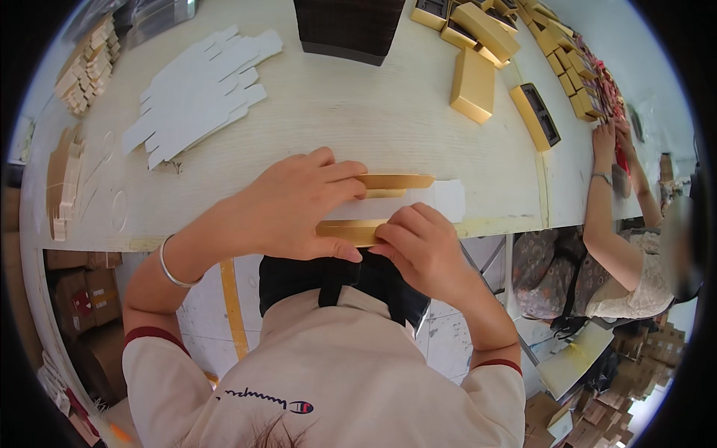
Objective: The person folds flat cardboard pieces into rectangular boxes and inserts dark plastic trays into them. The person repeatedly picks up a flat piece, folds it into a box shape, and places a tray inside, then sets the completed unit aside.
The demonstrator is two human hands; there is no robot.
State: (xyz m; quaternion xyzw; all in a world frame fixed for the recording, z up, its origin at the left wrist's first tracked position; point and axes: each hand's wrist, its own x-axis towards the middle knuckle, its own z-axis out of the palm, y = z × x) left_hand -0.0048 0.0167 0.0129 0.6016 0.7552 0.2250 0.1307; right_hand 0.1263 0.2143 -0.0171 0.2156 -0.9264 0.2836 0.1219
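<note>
At the table's near edge lies a part-folded gold carton (pixel 403 181) with a white inside. Its two long gold walls stand up, and a white end flap (pixel 451 200) lies flat to the right. My left hand (pixel 306 198) spans the carton's left part, fingers over the far wall and thumb against the near wall. With bent fingers and thumb, my right hand (pixel 420 243) pinches the near wall around its right end. The left end of the carton is hidden under my left hand.
Flat white carton blanks (pixel 198 89) are stacked at the far left. A dark box (pixel 349 30) stands at the back. Gold boxes (pixel 473 84) and an open gold tray with a dark insert (pixel 536 116) lie right. A co-worker's arms (pixel 609 194) reach across the table's right end.
</note>
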